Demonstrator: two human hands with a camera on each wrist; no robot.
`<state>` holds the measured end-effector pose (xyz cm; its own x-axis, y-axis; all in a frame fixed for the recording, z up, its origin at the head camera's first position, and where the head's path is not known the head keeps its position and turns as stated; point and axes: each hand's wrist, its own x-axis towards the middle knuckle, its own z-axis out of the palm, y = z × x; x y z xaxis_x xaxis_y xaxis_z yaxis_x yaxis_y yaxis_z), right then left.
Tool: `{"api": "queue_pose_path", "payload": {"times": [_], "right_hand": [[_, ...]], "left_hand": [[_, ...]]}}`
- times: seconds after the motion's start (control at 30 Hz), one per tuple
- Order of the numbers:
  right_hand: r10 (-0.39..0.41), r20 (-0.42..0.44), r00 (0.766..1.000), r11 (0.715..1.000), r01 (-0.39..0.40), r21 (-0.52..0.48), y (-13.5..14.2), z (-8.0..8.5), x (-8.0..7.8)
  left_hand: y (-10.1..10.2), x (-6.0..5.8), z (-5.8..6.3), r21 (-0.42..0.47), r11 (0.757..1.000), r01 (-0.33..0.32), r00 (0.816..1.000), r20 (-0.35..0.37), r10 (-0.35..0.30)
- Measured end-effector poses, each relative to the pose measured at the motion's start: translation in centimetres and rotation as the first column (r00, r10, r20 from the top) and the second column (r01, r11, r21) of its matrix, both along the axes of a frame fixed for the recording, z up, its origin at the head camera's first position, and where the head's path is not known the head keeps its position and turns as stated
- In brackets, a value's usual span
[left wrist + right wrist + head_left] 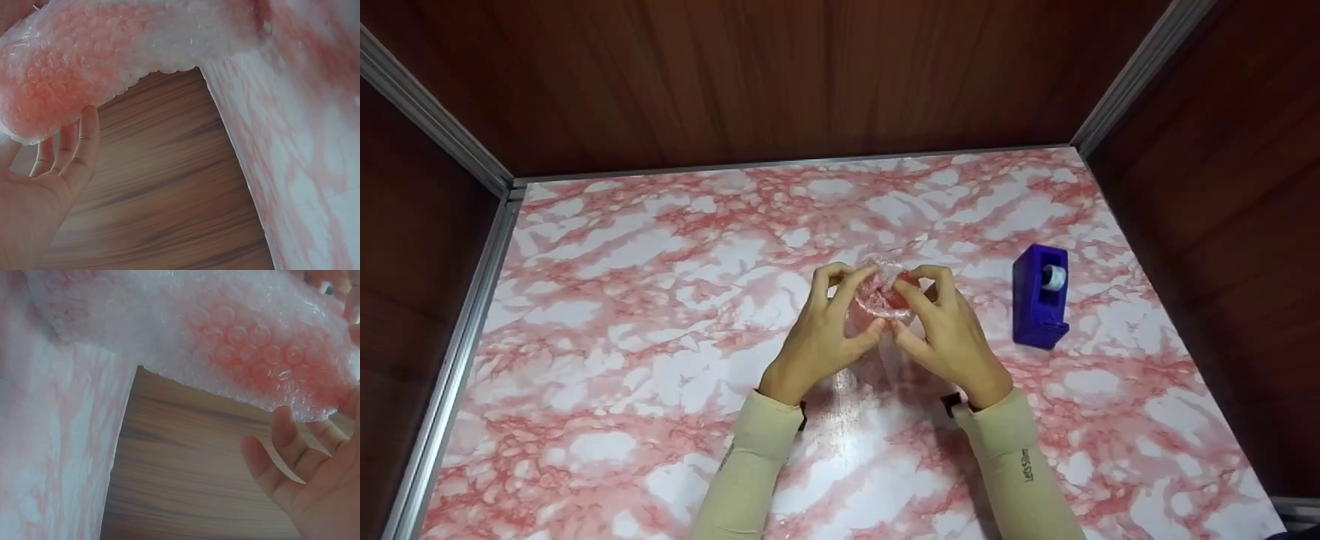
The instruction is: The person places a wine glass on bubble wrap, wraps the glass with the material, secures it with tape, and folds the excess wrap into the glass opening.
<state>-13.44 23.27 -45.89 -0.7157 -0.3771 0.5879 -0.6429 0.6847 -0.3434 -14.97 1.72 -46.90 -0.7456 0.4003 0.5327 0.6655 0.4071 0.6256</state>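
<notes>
Upright on the table stands a roll of clear bubble wrap [885,309], its round top rim facing the head camera. Something red or orange shows through the bubbles [62,62] in both wrist views, its kind hidden by the wrap. My left hand [826,331] holds the rim from the left, with thumb at the near edge and fingers curled over the far side. From the right, my right hand [952,337] pinches the same rim, index finger dipping into the opening. Both thumbs nearly meet at the front. Lower on the wrap, fingertips [283,419] lie along its edge.
A purple tape dispenser [1039,296] with a roll of tape [1054,278] stands on the right of the pink-and-white marbled table [660,360]. Dark wooden panels [780,82] with metal frame strips [457,330] enclose the back and sides.
</notes>
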Motion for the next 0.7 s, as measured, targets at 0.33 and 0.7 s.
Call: {"api": "queue_pose_path", "payload": {"times": [0.33,0.7], "right_hand": [[-0.048,0.053,0.997,0.999,0.046,0.025,-0.3,0.3,0.1],[-0.063,0.082,0.995,0.99,0.052,0.135,-0.5,1.4,0.2]], "left_hand": [[-0.3,-0.4,0.4,-0.071,0.997,-0.038,0.997,-0.072,0.032],[-0.3,-0.1,0.5,-0.102,0.995,-0.015,0.998,-0.056,0.009]]}}
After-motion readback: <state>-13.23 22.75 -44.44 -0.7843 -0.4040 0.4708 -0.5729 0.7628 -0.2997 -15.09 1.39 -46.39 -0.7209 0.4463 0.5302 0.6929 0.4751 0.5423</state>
